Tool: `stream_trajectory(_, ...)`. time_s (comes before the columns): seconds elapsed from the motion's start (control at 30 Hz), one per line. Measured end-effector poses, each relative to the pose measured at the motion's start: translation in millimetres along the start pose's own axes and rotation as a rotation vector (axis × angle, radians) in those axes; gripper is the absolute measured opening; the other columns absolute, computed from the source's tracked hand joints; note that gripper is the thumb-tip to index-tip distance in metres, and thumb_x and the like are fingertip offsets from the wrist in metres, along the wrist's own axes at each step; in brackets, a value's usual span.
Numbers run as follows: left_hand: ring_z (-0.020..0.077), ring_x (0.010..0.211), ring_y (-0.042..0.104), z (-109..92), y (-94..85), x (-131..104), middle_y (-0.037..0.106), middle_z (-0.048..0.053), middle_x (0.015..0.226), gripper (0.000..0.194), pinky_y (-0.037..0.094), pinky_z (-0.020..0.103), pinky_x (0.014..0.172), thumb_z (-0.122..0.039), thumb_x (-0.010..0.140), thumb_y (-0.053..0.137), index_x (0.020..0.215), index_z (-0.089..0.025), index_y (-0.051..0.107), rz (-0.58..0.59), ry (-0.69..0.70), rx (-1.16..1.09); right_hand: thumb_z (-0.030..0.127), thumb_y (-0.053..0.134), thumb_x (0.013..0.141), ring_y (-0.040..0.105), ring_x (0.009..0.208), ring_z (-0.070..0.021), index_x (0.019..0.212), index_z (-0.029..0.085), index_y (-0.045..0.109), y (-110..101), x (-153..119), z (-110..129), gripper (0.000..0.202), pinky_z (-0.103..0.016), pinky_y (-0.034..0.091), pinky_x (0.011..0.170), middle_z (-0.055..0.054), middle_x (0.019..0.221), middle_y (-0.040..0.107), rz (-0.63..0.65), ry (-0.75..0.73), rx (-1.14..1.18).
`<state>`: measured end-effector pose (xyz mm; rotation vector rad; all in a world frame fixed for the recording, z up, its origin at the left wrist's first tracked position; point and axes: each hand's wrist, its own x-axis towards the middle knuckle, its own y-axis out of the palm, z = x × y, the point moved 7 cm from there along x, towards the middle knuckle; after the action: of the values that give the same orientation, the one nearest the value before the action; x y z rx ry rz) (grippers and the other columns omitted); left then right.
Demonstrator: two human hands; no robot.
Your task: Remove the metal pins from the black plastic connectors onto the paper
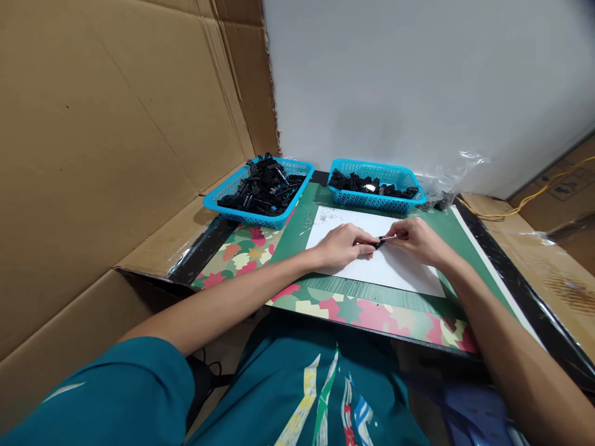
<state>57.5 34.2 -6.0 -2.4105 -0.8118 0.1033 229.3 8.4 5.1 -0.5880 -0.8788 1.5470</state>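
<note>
Over the white sheet (409, 280), my left hand (341, 246) is closed on a small black plastic part (379, 244), pinched between thumb and fingers. My right hand (416, 240) is closed on a thin, shiny metal tool (388, 237); its tip meets the black part or lies right beside it. Whether the tool is a screwdriver or tweezers cannot be made out, as the fingers cover its rear end. Tiny metal pieces (328, 217) are scattered at the sheet's far left corner, some of them beyond its edge.
A blue basket (274, 220) heaped with black plastic parts stands at the back left. Another blue basket (376, 201) with black pieces is behind my hands. Beside it lies a clear plastic bag (444, 189). Cardboard (139, 111) walls the left side; a yellow cable (525, 201) runs at right.
</note>
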Motion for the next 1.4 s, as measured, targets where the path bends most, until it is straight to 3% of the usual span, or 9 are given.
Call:
stream_trajectory(0.17,0.0218,0.094,0.073,-1.5,-3.3,-3.3,0.083,0.006,0.104,0.036,0.052,0.033,0.085,-0.029,0.094,0.071,0.129,-0.021,0.078,-0.003,-0.062,0.070,0.043,0.063,0.093,0.060,0.068,-0.0208,0.091,0.017,0.083,-8.3,-3.5,-3.5,0.033,-0.032,0.042,0.061,-0.009,0.078,0.075,0.047,-0.017,0.035)
stream_trajectory(0.3,0.0225,0.096,0.073,-3.0,-3.7,-4.4,0.083,0.007,0.106,0.037,0.052,0.032,0.083,-0.030,0.094,0.072,0.129,-0.021,0.078,-0.019,-0.075,0.077,0.060,0.048,0.102,0.052,0.060,-0.0188,0.094,0.017,0.081,-20.6,-5.0,-8.2,0.055,-0.032,0.039,0.059,-0.003,0.064,0.060,-0.080,0.021,0.080)
stream_trajectory(0.4,0.0227,0.096,0.074,-6.0,-4.3,-5.0,0.082,0.007,0.108,0.036,0.052,0.031,0.081,-0.032,0.094,0.072,0.128,-0.022,0.079,-0.027,-0.066,0.112,0.066,0.040,0.105,0.060,0.074,-0.0208,0.099,0.019,0.080,-25.2,-4.9,-3.7,0.062,-0.034,0.045,0.070,-0.007,0.083,0.064,-0.177,-0.015,0.142)
stream_trajectory(0.47,0.0225,0.094,0.073,-8.0,-5.1,-5.4,0.082,0.007,0.108,0.035,0.051,0.031,0.081,-0.033,0.094,0.072,0.127,-0.022,0.080,-0.031,-0.054,0.139,0.069,0.039,0.104,0.062,0.081,-0.0223,0.094,0.020,0.079,-26.4,-4.2,0.2,0.064,-0.035,0.046,0.076,-0.009,0.090,0.065,-0.228,-0.038,0.121)
stream_trajectory(0.53,0.0222,0.092,0.073,-9.3,-5.5,-5.8,0.082,0.007,0.106,0.034,0.051,0.032,0.082,-0.033,0.095,0.072,0.126,-0.023,0.080,-0.032,-0.042,0.154,0.072,0.042,0.101,0.059,0.073,-0.0214,0.082,0.019,0.077,-23.0,-2.4,1.6,0.065,-0.035,0.045,0.072,-0.007,0.081,0.063,-0.213,-0.025,0.089)
stream_trajectory(0.6,0.0219,0.091,0.073,-9.6,-5.5,-6.1,0.083,0.007,0.104,0.033,0.051,0.032,0.083,-0.033,0.095,0.072,0.126,-0.023,0.080,-0.031,-0.033,0.159,0.071,0.048,0.100,0.058,0.067,-0.0200,0.065,0.020,0.068,-16.2,-0.5,2.6,0.066,-0.035,0.042,0.068,-0.007,0.072,0.064,-0.143,-0.019,0.091)
stream_trajectory(0.7,0.0220,0.091,0.072,-9.1,-4.7,-6.1,0.083,0.006,0.103,0.033,0.050,0.032,0.084,-0.032,0.095,0.072,0.126,-0.024,0.080,-0.023,-0.025,0.158,0.067,0.055,0.099,0.063,0.068,-0.0198,0.052,0.020,0.059,-9.8,0.4,4.7,0.067,-0.035,0.045,0.069,-0.010,0.077,0.071,-0.091,-0.043,0.158)
stream_trajectory(0.93,0.0226,0.094,0.072,-5.4,-4.0,-3.9,0.082,0.006,0.102,0.036,0.050,0.032,0.084,-0.033,0.095,0.071,0.129,-0.023,0.079,-0.007,-0.040,0.159,0.072,0.069,0.088,0.064,0.058,-0.0189,0.078,0.019,0.066,-2.5,1.1,-3.6,0.054,-0.033,0.052,0.059,-0.009,0.070,0.072,-0.088,0.025,0.338)
stream_trajectory(1.4,0.0232,0.096,0.075,-1.9,-0.1,0.4,0.084,0.006,0.102,0.035,0.052,0.033,0.086,-0.026,0.092,0.073,0.126,-0.019,0.080,-0.003,-0.026,0.090,0.064,0.071,0.089,0.065,0.055,-0.0206,0.075,0.021,0.063,-0.9,1.7,-5.5,0.046,-0.035,0.051,0.055,-0.008,0.064,0.071,-0.099,-0.020,0.276)
